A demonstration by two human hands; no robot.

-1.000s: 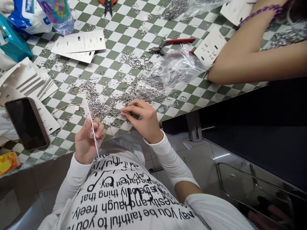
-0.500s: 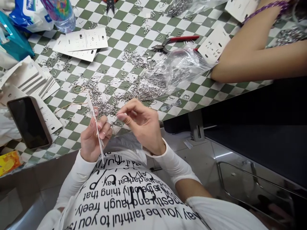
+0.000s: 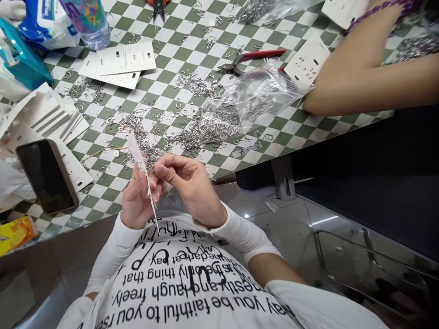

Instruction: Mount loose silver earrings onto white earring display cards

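My left hand (image 3: 137,196) holds a narrow white paper strip (image 3: 140,157) upright between its fingers. My right hand (image 3: 190,187) sits close beside it, with thumb and forefinger pinched together at the strip's edge. Whatever they pinch is small and hidden by the fingertips. Just beyond both hands lies a loose heap of small silver metal clips (image 3: 142,135) on a green-and-white checked tablecloth (image 3: 113,183). A clear plastic bag (image 3: 247,103) of similar metal pieces lies to the right of the heap.
White punched display cards (image 3: 123,59) and a dark smartphone (image 3: 46,176) lie on the table, with red-handled pliers (image 3: 255,57) beyond. A co-worker's forearm (image 3: 356,77) with a purple beaded bracelet rests at upper right. The table edge runs in front of me.
My right hand has moved left from over the heap to the strip, and its open fingers have pinched together. My left hand has shifted slightly right, still holding the strip.
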